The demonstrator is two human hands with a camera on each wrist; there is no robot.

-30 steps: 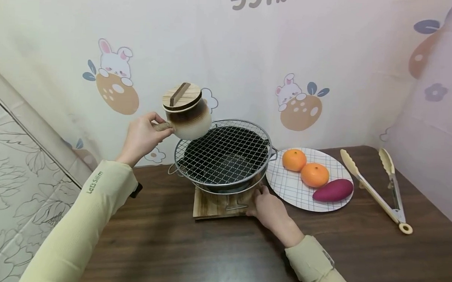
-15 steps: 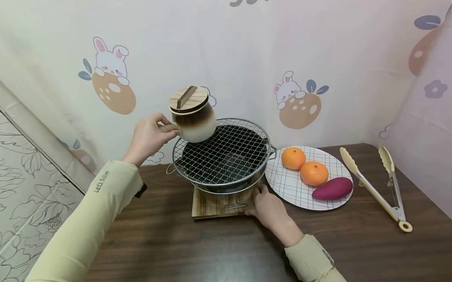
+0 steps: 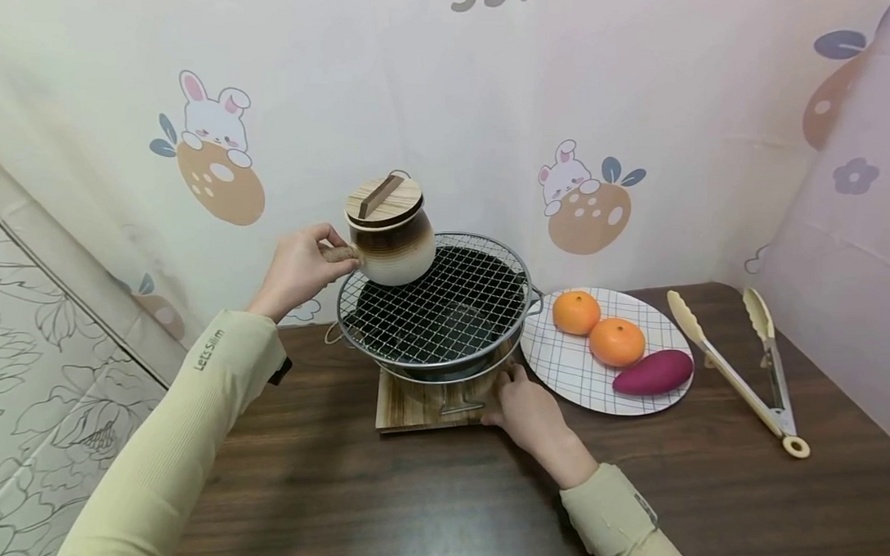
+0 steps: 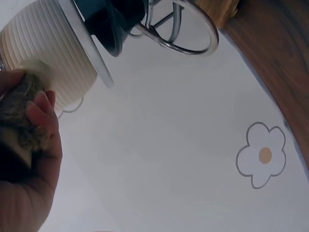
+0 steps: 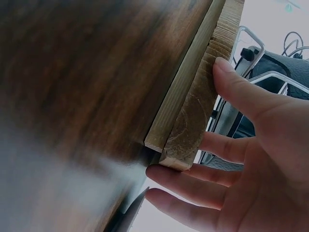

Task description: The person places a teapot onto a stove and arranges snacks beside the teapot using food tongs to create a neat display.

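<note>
My left hand (image 3: 301, 265) pinches the twine-wrapped side handle (image 3: 340, 255) of a small brown-and-cream teapot (image 3: 398, 248). A wooden lid (image 3: 384, 201) with a dark bar covers the pot. The pot is just over the left back part of a round wire grill rack (image 3: 451, 311); whether it touches the mesh cannot be told. The rack lies on a black tabletop stove on a square wooden base (image 3: 418, 408). My right hand (image 3: 529, 408) grips that base at its right front corner; in the right wrist view the thumb presses the wooden edge (image 5: 193, 111).
To the right, a checked plate (image 3: 559, 372) holds two oranges (image 3: 596, 328) and a purple sweet potato (image 3: 655, 373). Spread tongs (image 3: 750, 395) lie beyond it on the dark wooden table (image 3: 408, 498). A printed cloth (image 3: 450, 131) hangs behind.
My left hand has carried the teapot to the right and slightly lower, further over the rack. The right hand stays at the wooden base.
</note>
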